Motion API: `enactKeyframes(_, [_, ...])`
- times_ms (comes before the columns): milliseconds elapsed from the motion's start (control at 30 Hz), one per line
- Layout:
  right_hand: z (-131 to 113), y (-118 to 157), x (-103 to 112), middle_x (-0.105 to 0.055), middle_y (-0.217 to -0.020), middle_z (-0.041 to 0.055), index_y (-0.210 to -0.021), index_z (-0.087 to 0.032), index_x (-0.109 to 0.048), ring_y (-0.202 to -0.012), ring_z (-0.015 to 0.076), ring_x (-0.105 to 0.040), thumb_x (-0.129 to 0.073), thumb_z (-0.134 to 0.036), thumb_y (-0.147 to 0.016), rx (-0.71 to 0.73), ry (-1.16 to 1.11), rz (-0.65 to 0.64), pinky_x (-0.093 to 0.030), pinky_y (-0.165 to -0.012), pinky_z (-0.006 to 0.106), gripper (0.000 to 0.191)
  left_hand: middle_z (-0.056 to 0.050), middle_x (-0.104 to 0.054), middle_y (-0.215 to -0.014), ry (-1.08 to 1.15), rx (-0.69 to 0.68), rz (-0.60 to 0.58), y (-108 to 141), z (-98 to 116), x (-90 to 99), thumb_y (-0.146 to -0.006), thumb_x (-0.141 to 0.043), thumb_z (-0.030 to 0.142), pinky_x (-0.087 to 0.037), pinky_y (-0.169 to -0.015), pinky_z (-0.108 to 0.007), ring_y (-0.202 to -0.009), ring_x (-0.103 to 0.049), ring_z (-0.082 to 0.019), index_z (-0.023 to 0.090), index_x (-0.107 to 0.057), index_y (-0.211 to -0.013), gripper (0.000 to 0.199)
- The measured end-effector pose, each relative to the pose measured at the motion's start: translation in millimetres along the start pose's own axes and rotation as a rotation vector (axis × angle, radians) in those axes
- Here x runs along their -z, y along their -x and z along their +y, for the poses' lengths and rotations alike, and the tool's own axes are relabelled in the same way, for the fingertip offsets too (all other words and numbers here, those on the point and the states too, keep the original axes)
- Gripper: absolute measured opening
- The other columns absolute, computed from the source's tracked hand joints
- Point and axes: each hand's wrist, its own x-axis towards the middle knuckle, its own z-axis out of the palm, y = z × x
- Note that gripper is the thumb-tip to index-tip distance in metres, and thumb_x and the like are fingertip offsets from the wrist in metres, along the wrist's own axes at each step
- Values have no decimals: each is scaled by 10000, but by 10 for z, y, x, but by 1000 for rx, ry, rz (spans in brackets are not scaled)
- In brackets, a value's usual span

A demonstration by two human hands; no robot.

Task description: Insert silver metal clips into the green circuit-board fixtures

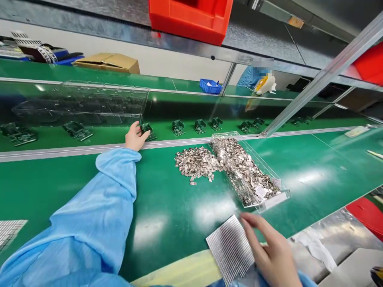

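**Left hand (136, 136) at a green plastic holder (147, 130); right hand (271, 249) on a ribbed metal sheet (229, 249)**

Left hand: bare, fingers lightly curled, fingertips touching the holder beyond the aluminium rail (89, 150); whether it grips, cannot tell. Right hand: bare, fingers bent, gripping the sheet by its right edge above the near side of the green counter (167, 207). Sheet: silver, closely ribbed, tilted, near the corner of a clear plastic tray (269, 185). Tray contents: small silver metal pieces, heaped. Beside the tray: a loose pile of similar pieces (196, 163), touching its side. Left edge of counter: a second ribbed sheet (8, 233). Beyond the rail: a row of similar holders (178, 127), a clear plastic box (80, 103), a blue basket (211, 85). Overhead: a red bin (191, 20).
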Motion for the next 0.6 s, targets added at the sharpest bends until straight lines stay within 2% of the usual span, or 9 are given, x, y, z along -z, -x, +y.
enactKeyframes(100, [-37,-550,-503,-728,-798,38,-908,-238,-712,-688,214,-690,-554,-346,-881,24,-42,-242,-559,-640,335,193,-188,-539,-1381,-7,-22,-80,-66,-31,-58,-776,-716,231,-448,-1072,-382,-1292,-521,-269,111,-405,-1405,712])
enactKeyframes(167, [-43,-829,-821,-711,-755,33,-886,-227,-713,-644,201,-670,-569,-331,-838,-14,-26,-359,-543,-612,325,184,-180,-456,-1461,-28,-53,-91,-24,-45,-12,-787,-712,270,-425,-1091,-394,-1354,-450,-280,135,-399,-1416,716])
enactKeyframes(233, [-33,-1004,-1071,-682,-688,25,-836,-222,-712,-578,189,-631,-601,-335,-788,-47,22,-425,-510,-564,310,165,-163,-396,-1500,-110,-147,-19,59,-80,149,-786,-710,304,-399,-1106,-414,-1384,-400,-288,162,-423,-1393,686])
enactKeyframes(267, [-23,-1057,-1162,-665,-660,22,-805,-222,-706,-554,185,-613,-614,-343,-770,-58,61,-437,-491,-546,305,156,-160,-391,-1495,-172,-212,53,102,-109,273,-783,-709,308,-381,-1115,-424,-1387,-387,-289,165,-445,-1366,656])
enactKeyframes(367, [38,-1148,-1317,-647,-644,23,-738,-228,-670,-561,193,-608,-607,-382,-759,-76,187,-445,-453,-542,300,168,-189,-412,-1442,-377,-342,375,184,-233,762,-772,-702,293,-303,-1153,-432,-1385,-368,-288,129,-472,-1300,599])
enactKeyframes(467, [120,-1218,-1369,-654,-678,19,-705,-243,-622,-576,190,-613,-561,-430,-777,-63,241,-524,-442,-537,289,209,-223,-385,-1441,-525,-237,656,150,-391,1270,-739,-722,293,-247,-1167,-448,-1397,-334,-310,98,-443,-1308,663])
enactKeyframes(533, [135,-1239,-1365,-645,-667,17,-672,-246,-577,-546,183,-594,-524,-450,-790,-22,254,-574,-427,-507,283,242,-229,-343,-1481,-563,-92,703,65,-493,1514,-711,-749,323,-222,-1174,-467,-1424,-285,-332,98,-399,-1355,768])
enactKeyframes(600, [101,-1218,-1315,-622,-612,10,-645,-247,-534,-509,181,-577,-493,-447,-801,21,258,-598,-416,-482,280,256,-218,-327,-1511,-552,16,648,-55,-580,1642,-683,-777,353,-227,-1176,-474,-1438,-264,-341,113,-357,-1401,866])
